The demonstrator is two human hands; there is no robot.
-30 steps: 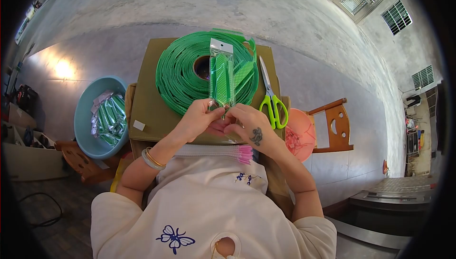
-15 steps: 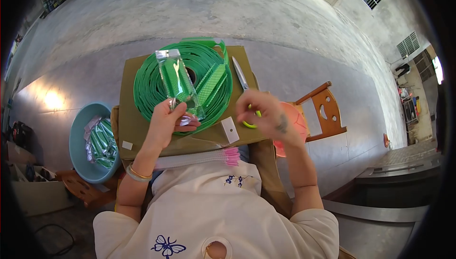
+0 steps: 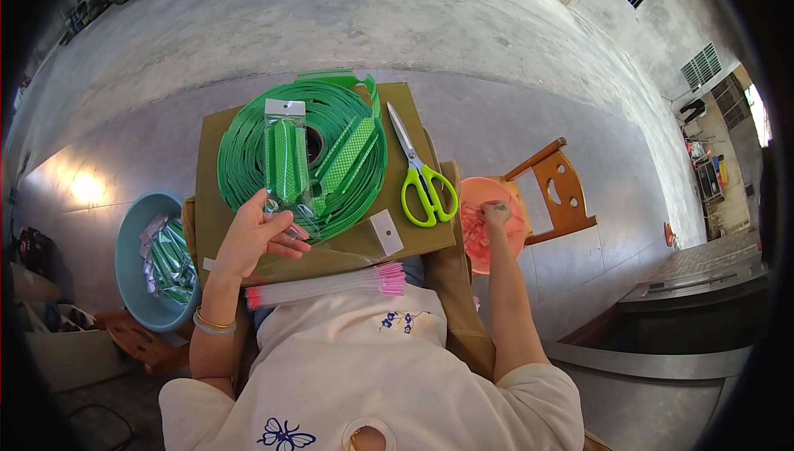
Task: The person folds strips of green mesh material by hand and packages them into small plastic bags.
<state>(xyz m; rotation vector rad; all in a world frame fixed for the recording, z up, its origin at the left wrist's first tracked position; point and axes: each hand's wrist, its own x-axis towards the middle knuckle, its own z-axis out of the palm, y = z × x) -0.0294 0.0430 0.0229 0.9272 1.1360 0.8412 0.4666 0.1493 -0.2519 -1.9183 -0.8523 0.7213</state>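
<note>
My left hand (image 3: 258, 240) is closed on the lower end of a clear plastic packet (image 3: 286, 157) with a pale header card and green patterned strip inside. The packet stands over a large coil of green strip (image 3: 244, 149) on a brown cardboard box (image 3: 217, 124). My right hand (image 3: 496, 212) reaches down into a coral-pink basin (image 3: 517, 246) of small pinkish pieces; its fingertips are hidden. Scissors with lime-green handles (image 3: 426, 194) lie on the box, right of the coil. Near them is a small white card (image 3: 386, 233).
A bundle of clear sleeves with pink ends (image 3: 327, 286) rests across my lap. At left, a blue basin (image 3: 124, 265) holds several filled green packets (image 3: 172, 261). Wooden chairs stand beside both basins, the right one (image 3: 562, 194) with a smiling-face back.
My right hand has moved right and down, from above the scissors into the pink basin. The packet in my left hand has turned more upright, and the scissors are fully visible.
</note>
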